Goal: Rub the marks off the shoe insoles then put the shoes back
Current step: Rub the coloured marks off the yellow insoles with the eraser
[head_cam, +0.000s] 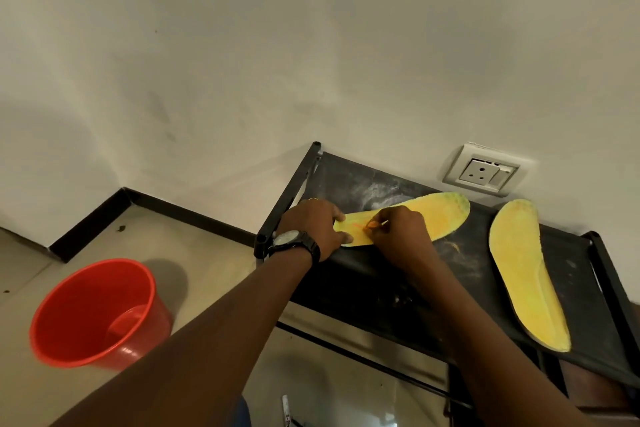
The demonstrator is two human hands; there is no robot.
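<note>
Pale wall (242, 45) behind, dark skirting along its foot. Tiled floor (194, 239) open on the left. Black rack (381, 281) against the wall, dusty top shelf framed by tube edges, near strip bare. Red bucket (79, 305) on the floor, well apart from the rack's left edge. First insole (433, 215) lying across the shelf's back left; second insole (519, 270) apart on the right, heel near the front edge. Left hand (311, 225) by the left corner, grip closed on the first insole's heel end. Right hand (398, 229) just beside, grip pinched on a small orange piece (372, 225) touching that insole; too small to name. Wall socket (483, 172) above the back edge. Wristwatch (289, 241) on the left wrist.
</note>
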